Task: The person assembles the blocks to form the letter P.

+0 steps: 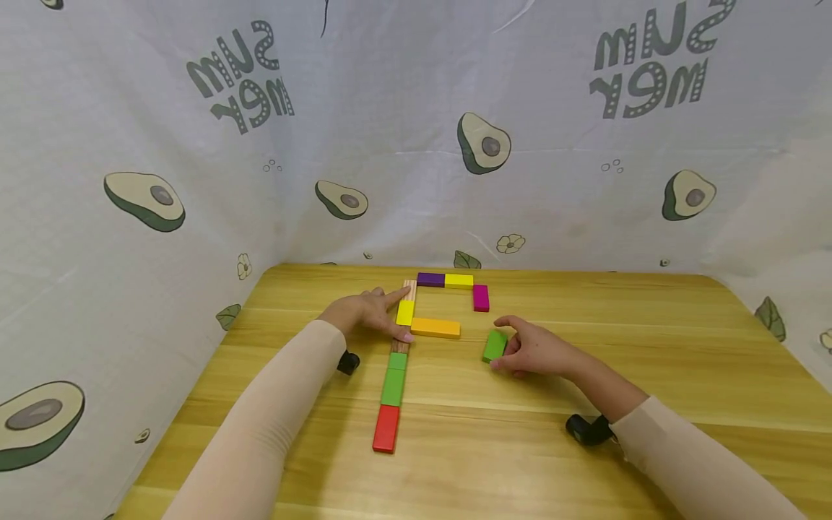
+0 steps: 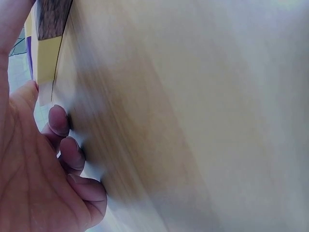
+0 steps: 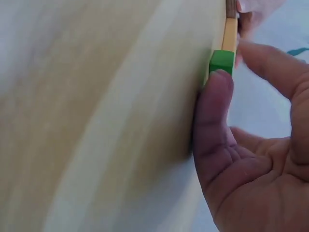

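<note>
My left hand [image 1: 373, 313] rests over a column of blocks. Its index finger touches the pale wooden block [image 1: 409, 289], and its thumb lies below the yellow block [image 1: 405, 313], by a dark brown block [image 1: 399, 347]. In the left wrist view its other fingers bend loosely beside the column. My right hand [image 1: 534, 349] holds a green block [image 1: 495, 346], slightly turned on the table. The thumb lies at the block's near end and the bent index finger arches around its far end. In the right wrist view the thumb covers part of the green block [image 3: 222, 60].
Down the column lie two green blocks [image 1: 393, 386] and a red block [image 1: 386, 429]. Purple [image 1: 431, 279] and yellow [image 1: 458, 282] blocks run along the top, then a magenta block [image 1: 481, 297]. An orange block [image 1: 435, 328] juts right from the column. A printed curtain [image 1: 416, 180] hangs behind.
</note>
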`<state>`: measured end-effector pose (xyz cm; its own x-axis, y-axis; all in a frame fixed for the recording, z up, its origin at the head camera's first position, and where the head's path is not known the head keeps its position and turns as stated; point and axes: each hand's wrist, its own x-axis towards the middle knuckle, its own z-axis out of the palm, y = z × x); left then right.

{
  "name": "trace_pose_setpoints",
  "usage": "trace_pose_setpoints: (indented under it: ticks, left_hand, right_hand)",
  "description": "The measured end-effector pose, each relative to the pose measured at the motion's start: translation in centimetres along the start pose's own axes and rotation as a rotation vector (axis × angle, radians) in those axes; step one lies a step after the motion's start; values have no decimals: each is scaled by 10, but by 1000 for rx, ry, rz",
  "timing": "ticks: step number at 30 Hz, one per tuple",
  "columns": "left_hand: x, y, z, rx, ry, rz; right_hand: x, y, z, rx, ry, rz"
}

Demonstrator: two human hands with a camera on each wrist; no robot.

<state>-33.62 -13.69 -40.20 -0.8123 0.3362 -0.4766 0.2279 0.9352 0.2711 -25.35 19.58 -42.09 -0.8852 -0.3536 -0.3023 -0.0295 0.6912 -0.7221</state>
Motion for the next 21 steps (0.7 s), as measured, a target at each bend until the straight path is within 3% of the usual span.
trace_pose_setpoints:
  ticks: [4, 11, 21]
  left_hand:
    - [1, 0, 0, -2, 0, -2]
    - [2, 0, 0, -16, -6, -8]
    - [3, -1, -1, -9, -11, -14]
  right_hand:
    - [1, 0, 0, -27, 10, 0]
    - [14, -4, -2, -120, 123, 80]
    - [25, -10, -2, -157, 150, 114]
